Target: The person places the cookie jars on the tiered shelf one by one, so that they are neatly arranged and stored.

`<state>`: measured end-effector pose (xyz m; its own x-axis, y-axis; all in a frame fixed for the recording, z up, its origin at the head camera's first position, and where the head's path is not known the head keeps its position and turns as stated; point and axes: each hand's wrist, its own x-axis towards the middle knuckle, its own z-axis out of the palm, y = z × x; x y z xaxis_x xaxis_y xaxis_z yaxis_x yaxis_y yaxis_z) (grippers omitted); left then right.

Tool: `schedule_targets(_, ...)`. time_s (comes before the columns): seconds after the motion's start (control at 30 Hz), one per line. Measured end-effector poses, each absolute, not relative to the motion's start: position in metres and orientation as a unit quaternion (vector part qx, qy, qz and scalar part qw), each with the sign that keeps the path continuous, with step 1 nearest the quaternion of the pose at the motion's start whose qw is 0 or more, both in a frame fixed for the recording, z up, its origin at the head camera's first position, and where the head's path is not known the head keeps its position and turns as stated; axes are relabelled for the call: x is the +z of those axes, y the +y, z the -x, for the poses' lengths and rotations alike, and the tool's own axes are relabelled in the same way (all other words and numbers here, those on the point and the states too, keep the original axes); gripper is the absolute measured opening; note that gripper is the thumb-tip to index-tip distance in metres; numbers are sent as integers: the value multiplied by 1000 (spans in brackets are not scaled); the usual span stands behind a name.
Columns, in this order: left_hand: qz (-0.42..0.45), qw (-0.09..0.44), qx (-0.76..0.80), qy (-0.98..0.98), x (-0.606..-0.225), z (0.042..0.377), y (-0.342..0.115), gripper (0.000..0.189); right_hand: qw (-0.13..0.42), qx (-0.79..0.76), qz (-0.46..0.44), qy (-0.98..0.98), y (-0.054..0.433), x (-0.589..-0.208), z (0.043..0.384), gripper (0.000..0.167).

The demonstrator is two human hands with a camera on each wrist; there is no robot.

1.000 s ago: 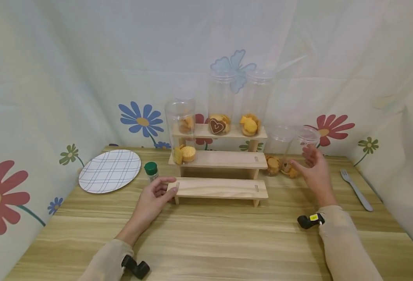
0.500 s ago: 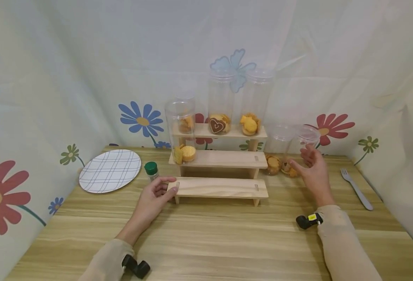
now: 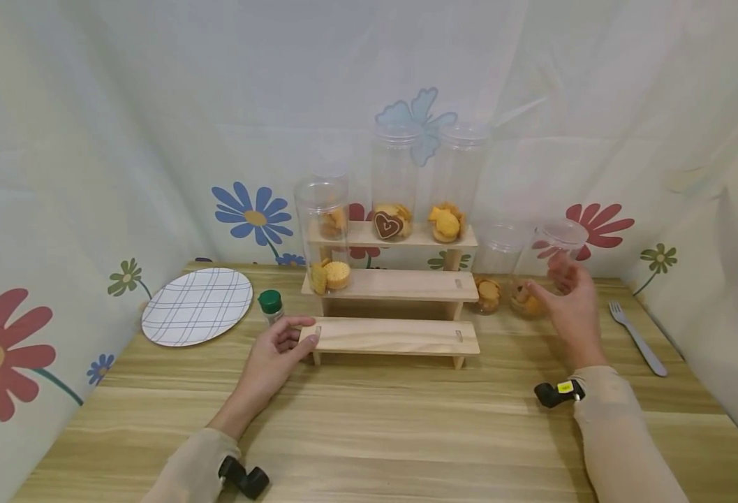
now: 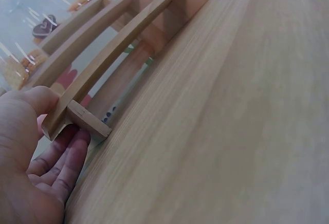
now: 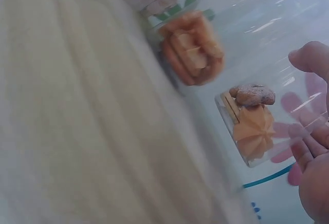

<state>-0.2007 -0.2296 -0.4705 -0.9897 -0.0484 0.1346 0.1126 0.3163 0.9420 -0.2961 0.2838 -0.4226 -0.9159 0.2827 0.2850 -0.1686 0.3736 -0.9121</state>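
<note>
A three-step wooden display shelf (image 3: 394,335) stands mid-table. My left hand (image 3: 278,347) pinches the left end of its lowest step, thumb above and fingers beneath, as the left wrist view shows. With my right hand (image 3: 572,307) I grip a clear lidded jar (image 3: 547,269) right of the shelf, thumb on its near side; it tilts slightly to the right. Piped and sugared cookies (image 5: 254,126) lie in its bottom. Beside it stands another clear jar (image 3: 497,269) of cookies.
Two tall cookie jars (image 3: 396,175) stand on the top step; another jar (image 3: 323,234) on the middle step overlaps one behind it. A checked plate (image 3: 197,307) and green-capped bottle (image 3: 271,304) lie left, a fork (image 3: 637,339) right. A floral curtain (image 3: 255,105) hangs behind.
My right hand has shifted right, and the jar in it has moved right, away from the neighbouring jar. The left hand has stayed at the shelf's end.
</note>
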Motion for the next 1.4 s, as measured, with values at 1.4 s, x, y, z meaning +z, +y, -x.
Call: schedule_targets(1.4, 36, 69, -587, -806, -473, 202, -232, 35, 300, 527, 17, -795, 283, -320, 246, 61)
